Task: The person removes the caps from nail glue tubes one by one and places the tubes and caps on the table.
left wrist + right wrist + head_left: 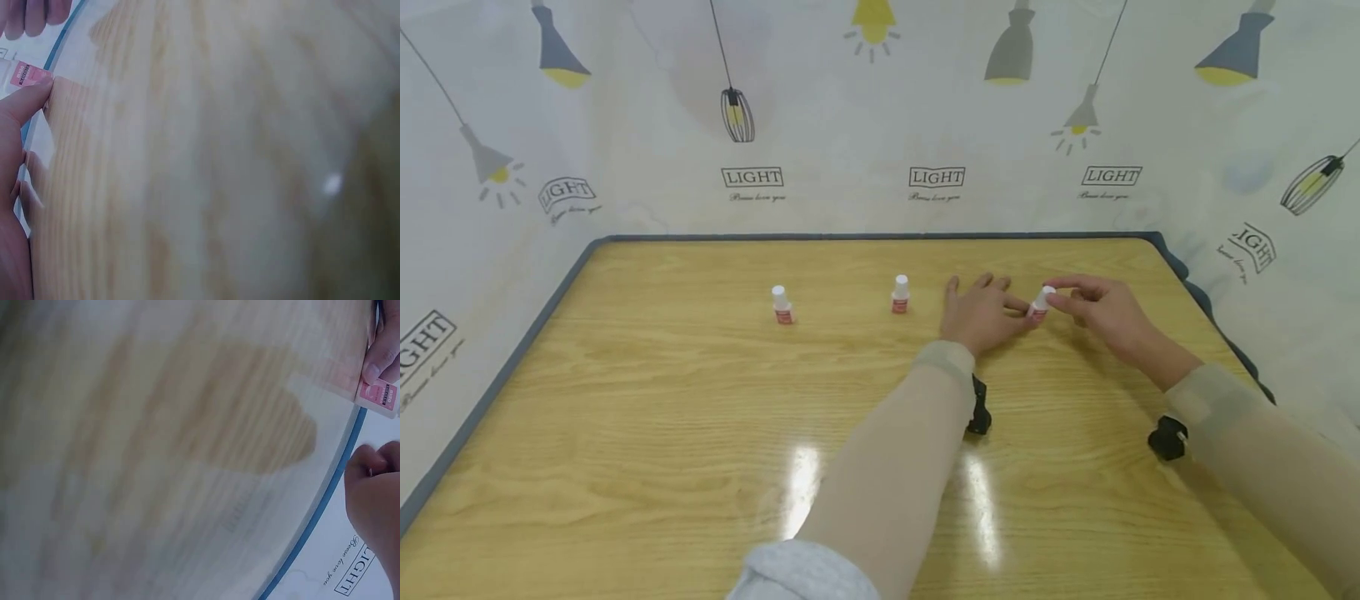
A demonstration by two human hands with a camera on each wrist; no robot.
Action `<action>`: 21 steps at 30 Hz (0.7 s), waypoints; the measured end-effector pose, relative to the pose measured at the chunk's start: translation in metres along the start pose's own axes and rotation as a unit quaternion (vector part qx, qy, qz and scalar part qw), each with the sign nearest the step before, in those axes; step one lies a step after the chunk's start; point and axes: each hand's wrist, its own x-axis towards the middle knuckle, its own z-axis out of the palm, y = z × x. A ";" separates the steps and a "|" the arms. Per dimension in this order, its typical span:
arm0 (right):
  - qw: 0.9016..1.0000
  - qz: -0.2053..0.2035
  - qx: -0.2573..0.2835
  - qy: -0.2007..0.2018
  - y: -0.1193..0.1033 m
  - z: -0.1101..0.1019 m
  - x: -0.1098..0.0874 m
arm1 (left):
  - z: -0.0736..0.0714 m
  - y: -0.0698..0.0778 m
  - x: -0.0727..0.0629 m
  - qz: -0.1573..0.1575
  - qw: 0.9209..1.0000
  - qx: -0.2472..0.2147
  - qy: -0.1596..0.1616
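Note:
A small white bottle with a pink-red label (1038, 312) is tilted, its cap leaning to the right, between both hands at the right of the table. My left hand (983, 318) pinches its lower end with thumb and finger; the other fingers spread outward. From the right, my right hand (1107, 317) holds the white cap between thumb and fingertips. The left wrist view shows the thumb (31, 100) against the bottle's label (28, 75). In the right wrist view the cap is out of frame. Whether the bottle's base touches the table cannot be told.
Two similar bottles stand upright on the wooden table (700, 400): one in the middle (900, 296), another farther left (783, 307). A dark edging (880, 237) runs round the table, with a lamp-patterned white backdrop (850, 117) behind and at the sides.

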 end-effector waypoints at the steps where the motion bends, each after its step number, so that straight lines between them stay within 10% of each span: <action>1: 1.000 0.004 0.009 -0.006 0.000 0.000 0.000 | 0.000 0.000 0.000 -0.001 1.000 0.000 -0.001; 21: 0.982 0.007 0.169 -0.085 -0.006 -0.005 0.001 | 0.004 -0.003 0.004 -0.008 1.000 0.013 -0.018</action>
